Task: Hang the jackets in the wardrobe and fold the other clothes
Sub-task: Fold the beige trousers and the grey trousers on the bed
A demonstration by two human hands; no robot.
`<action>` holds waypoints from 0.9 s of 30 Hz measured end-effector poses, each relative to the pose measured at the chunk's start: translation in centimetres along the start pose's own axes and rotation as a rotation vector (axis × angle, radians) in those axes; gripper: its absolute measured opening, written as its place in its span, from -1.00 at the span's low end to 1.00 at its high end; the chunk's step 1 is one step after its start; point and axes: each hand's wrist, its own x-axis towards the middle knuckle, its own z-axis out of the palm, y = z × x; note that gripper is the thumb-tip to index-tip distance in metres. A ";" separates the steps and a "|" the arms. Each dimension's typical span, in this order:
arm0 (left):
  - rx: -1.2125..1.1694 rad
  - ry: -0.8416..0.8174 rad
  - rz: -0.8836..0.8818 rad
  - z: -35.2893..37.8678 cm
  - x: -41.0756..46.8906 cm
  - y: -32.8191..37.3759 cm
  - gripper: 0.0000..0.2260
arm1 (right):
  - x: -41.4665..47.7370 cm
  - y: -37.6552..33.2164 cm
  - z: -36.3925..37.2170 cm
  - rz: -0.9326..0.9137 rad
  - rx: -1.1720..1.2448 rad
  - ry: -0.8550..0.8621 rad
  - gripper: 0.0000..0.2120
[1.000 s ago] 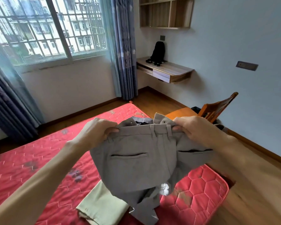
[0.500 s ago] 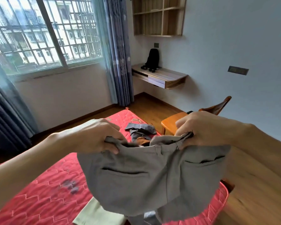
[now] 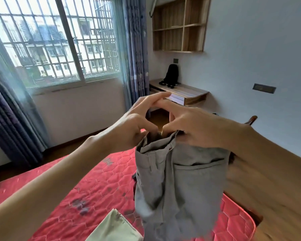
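Grey trousers (image 3: 181, 185) hang in the air over the red mattress (image 3: 97, 185), folded in half lengthwise with a back pocket facing me. My left hand (image 3: 137, 126) and my right hand (image 3: 193, 127) meet at the top and both pinch the waistband, index fingers stretched out and touching. The trouser legs drop out of view at the bottom edge. A folded pale green garment (image 3: 115, 228) lies on the mattress below.
A wooden chair (image 3: 250, 120) stands behind my right arm beside the bed. A wall desk (image 3: 184, 92) carries a black backpack (image 3: 171, 73), with open shelves (image 3: 177, 26) above. A barred window (image 3: 56, 40) and curtains (image 3: 135, 49) fill the far wall. Wooden floor lies to the right.
My hands have come together, bringing the two ends of the waistband against each other so the trousers fold in half. The trousers are lifted higher and the view has tilted up.
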 end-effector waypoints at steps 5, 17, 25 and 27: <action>-0.097 0.098 -0.189 -1.0 -0.2 0.6 -0.64 | 0.5 -0.1 -0.4 0.050 0.261 -0.069 -0.86; 0.084 -0.393 -0.486 -4.3 0.5 1.5 -0.53 | 2.5 0.9 -1.1 0.315 0.019 -0.114 -0.70; 0.533 -0.324 -0.461 -7.9 5.4 -0.5 -0.63 | 5.0 2.8 -5.3 0.256 0.045 -0.009 -0.87; 0.489 -0.292 -0.447 -9.2 5.7 -1.0 -0.74 | 4.8 3.5 -6.1 0.328 0.208 -0.074 -0.84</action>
